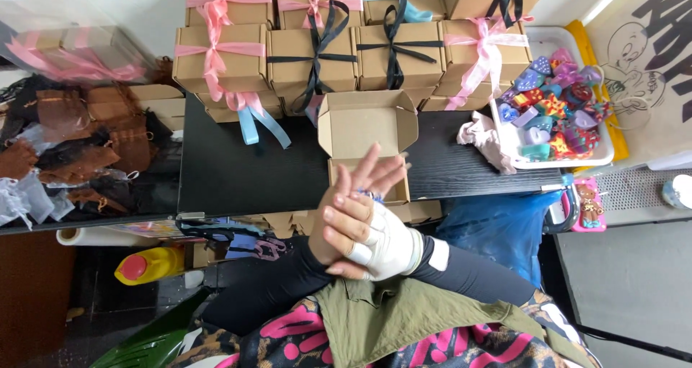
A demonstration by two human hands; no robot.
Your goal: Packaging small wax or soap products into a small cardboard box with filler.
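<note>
My two hands meet just above an open brown cardboard box [367,126] on the black table [238,170]. My left hand [369,175] comes in from the lower left, its fingers straight and spread, pointing away from me. My right hand [364,240], wrapped in a white bandage, lies across the left palm with its fingers curled over it. A small blue thing [369,193] peeks out between the two palms; most of it is hidden.
Closed cardboard boxes [310,51] tied with pink, black and blue ribbons are stacked at the table's far edge. A white tray [604,152] of colourful small toys stands at the right beside a pink cloth [484,134]. Brown pouches [79,141] lie at the left, and a yellow bottle [150,264] sits below the table.
</note>
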